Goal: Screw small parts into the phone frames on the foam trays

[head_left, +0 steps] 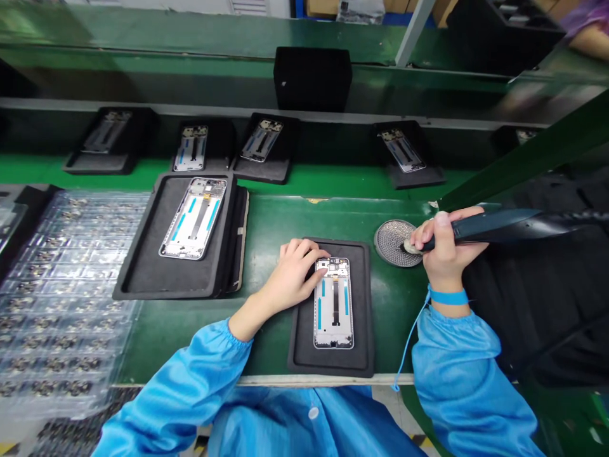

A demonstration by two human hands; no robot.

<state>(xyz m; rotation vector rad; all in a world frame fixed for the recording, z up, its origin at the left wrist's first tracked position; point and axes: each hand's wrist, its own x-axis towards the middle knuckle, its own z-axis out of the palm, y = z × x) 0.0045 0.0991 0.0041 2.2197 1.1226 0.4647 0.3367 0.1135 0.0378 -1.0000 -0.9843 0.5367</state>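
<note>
A phone chassis [334, 304] with blue strips and a black flex cable lies on a black foam tray [299, 343] in front of me. My left hand [297, 276] is at its upper left edge, the bent forefinger and thumb pressing on it. In my right hand [445, 251] is a dark electric screwdriver [495, 226], fingers wrapped around its front end. Its tip points at a round dish [390, 244] with a dotted metallic surface; whether tip and dish touch I cannot tell. A blue wrist strap [448, 297] circles my right wrist.
Left of me, another phone chassis [194, 219] rests on stacked foam trays [137, 273]. Clear plastic trays [71, 304] of small parts stand at far left. Behind, several chassis on foam blocks line a green conveyor [328, 171]. A green post [523, 152] slants at right.
</note>
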